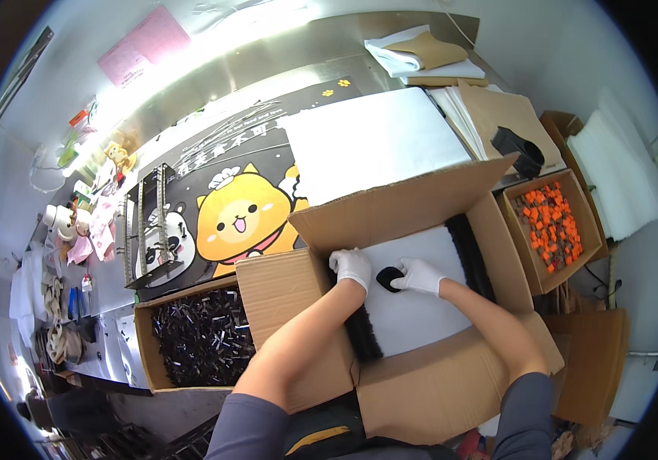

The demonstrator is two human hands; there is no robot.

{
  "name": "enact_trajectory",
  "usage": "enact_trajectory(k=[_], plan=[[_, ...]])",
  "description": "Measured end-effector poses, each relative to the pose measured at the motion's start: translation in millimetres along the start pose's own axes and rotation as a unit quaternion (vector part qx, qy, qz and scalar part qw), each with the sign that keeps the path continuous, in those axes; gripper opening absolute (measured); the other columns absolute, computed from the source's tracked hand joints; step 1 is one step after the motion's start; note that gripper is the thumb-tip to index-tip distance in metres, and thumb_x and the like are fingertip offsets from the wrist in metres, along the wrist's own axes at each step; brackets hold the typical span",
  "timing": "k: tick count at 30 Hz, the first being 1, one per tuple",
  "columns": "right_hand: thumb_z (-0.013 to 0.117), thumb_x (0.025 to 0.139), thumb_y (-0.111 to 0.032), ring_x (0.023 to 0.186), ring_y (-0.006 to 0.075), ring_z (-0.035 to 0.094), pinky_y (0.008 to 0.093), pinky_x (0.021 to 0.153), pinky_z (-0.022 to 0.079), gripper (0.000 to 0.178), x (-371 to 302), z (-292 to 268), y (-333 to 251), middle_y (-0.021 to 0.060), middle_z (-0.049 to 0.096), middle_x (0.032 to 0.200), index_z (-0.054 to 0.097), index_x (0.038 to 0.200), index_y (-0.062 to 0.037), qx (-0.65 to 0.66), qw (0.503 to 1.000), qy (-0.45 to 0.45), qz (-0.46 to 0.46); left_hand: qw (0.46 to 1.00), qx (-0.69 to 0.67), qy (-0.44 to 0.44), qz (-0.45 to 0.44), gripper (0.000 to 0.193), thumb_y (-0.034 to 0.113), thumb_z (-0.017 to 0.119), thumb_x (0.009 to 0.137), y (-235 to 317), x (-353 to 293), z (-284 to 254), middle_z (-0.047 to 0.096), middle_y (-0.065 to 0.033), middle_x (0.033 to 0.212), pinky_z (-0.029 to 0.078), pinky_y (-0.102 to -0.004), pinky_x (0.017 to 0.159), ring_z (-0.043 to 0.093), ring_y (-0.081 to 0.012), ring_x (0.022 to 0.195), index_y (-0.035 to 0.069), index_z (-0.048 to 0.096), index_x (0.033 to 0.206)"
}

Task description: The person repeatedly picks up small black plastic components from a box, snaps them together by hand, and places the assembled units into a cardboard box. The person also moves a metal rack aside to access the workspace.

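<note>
An open cardboard box [421, 399] stands before me with its flaps folded out. Inside it lies a white sheet [429, 318], flanked by a dense black row [363, 333] along the left wall and another black row [470, 257] along the right wall. My right hand [421, 277], in a white glove, pinches a small black roundish piece [388, 278] above the sheet. At the far end of the left row, my left hand [351, 268], also gloved, has its fingers curled inward. Whatever those fingers hold, if anything, is hidden.
Left of the box sits a carton of small dark shiny parts [202, 337]. A carton of orange and brown pieces [551, 226] is at the right, near a black tape-like ring [518, 152]. Behind are white sheets [371, 142], a dark metal rack [149, 226] and a cartoon mat [241, 215].
</note>
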State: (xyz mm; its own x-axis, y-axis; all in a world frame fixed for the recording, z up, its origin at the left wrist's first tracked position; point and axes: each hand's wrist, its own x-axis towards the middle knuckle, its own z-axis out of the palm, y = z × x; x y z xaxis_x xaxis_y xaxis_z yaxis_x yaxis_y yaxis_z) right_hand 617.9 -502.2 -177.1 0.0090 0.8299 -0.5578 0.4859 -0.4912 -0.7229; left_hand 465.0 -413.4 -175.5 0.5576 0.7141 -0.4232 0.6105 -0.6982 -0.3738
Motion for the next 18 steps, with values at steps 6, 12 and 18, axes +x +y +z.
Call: enact_trajectory(k=[6, 12, 18], plan=[[0.070, 0.079, -0.021, 0.095, 0.0359, 0.063, 0.0401, 0.085, 0.050, 0.037, 22.8, 9.3, -0.8, 0.0202, 0.067, 0.102, 0.060, 0.107, 0.0010, -0.112, 0.981, 0.143, -0.075, 0.990, -0.095, -0.106, -0.004, 0.028, 0.015, 0.054, 0.088, 3.0, 20.1, 1.2, 0.067, -0.0060, 0.107, 0.043, -0.0452, 0.053, 0.066, -0.0276, 0.086, 0.009, 0.066, 0.113], [0.065, 0.084, -0.017, 0.099, 0.0323, 0.062, 0.0410, 0.086, 0.050, 0.030, 48.4, 38.7, -25.5, 0.0110, 0.063, 0.113, 0.060, 0.114, -0.0096, -0.204, 0.933, 0.246, -0.168, 0.979, -0.149, -0.142, 0.001, 0.035, 0.018, 0.058, 0.087, 0.8, 4.1, 0.3, 0.068, -0.0079, 0.113, 0.046, -0.0433, 0.062, 0.067, -0.0266, 0.095, 0.006, 0.063, 0.119], [0.067, 0.082, -0.010, 0.096, 0.0298, 0.064, 0.0389, 0.086, 0.051, 0.038, 66.7, 69.8, -25.4, 0.0134, 0.064, 0.108, 0.059, 0.120, -0.0081, -0.087, 0.959, 0.207, -0.173, 0.970, -0.069, 0.015, 0.232, 0.034, 0.016, 0.059, 0.084, -27.7, -90.6, -36.7, 0.068, -0.0095, 0.100, 0.047, -0.0415, 0.066, 0.066, -0.0256, 0.084, 0.004, 0.064, 0.116]])
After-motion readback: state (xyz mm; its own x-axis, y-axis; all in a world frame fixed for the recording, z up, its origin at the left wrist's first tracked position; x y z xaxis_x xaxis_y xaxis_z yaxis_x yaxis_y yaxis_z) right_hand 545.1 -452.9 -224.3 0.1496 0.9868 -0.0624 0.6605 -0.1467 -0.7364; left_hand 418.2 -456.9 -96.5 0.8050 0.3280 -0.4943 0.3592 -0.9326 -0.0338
